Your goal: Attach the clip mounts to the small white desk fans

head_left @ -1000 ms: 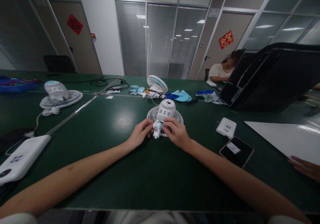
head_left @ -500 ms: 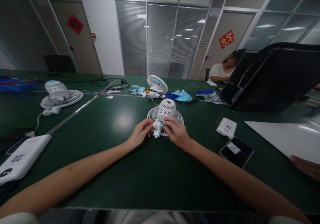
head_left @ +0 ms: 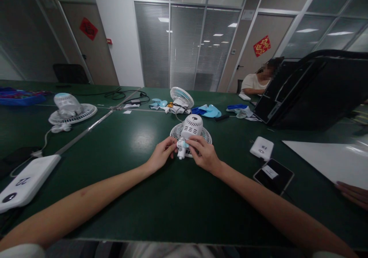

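A white fan head (head_left: 192, 125) lies face down on the green table, its round grille against the surface and its motor housing upward. Its white neck joint (head_left: 181, 153) sticks out toward me, with a light blue knob (head_left: 184, 145) on the right side. My right hand (head_left: 205, 155) is closed, thumb and fingertips pinching the blue knob. On the opposite side, my left hand (head_left: 161, 154) is closed with thumb and forefinger at the joint's left end. Whether a small part sits between those left fingertips is hidden.
Another white fan (head_left: 69, 108) lies at left, near a power bank (head_left: 30, 183). Behind my work are a small fan (head_left: 181, 99), blue fan blades (head_left: 209, 110) and gloves (head_left: 240, 110). Right are a white power bank (head_left: 261, 148), phone (head_left: 273, 175) and large black case (head_left: 313, 89). Another person's hand (head_left: 352, 193) rests far right.
The view has shifted slightly, so everything sits a little further right. Both hands keep their places at the neck joint, and the fan head stays where it was.
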`<state>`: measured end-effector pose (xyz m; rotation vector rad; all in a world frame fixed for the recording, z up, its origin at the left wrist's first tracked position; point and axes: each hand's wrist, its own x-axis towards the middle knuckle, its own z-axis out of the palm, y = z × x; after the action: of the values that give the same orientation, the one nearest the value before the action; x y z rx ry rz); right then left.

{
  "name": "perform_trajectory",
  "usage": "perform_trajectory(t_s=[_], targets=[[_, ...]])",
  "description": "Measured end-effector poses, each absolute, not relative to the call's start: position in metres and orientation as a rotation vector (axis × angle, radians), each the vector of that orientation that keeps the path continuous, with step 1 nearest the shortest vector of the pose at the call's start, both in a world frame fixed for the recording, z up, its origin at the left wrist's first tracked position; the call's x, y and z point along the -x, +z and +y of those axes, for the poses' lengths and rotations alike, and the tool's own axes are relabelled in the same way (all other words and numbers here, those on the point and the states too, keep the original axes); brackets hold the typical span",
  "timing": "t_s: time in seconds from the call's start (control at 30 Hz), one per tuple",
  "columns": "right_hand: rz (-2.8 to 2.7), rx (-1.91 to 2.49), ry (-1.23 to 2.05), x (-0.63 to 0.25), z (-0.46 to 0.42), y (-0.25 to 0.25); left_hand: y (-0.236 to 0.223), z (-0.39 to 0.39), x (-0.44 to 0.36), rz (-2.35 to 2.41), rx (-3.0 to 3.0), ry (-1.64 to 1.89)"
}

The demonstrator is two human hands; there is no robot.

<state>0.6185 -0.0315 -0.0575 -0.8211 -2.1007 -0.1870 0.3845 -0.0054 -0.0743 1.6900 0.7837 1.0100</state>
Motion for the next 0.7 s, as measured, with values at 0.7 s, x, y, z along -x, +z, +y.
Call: perform_trajectory(t_s=[0.7], targets=[[-2.093,0.82,-0.253,-0.6188,-0.0268,-0.062,-0.0721,-0.0066,-0.3857,0.825,-1.73,0.997]])
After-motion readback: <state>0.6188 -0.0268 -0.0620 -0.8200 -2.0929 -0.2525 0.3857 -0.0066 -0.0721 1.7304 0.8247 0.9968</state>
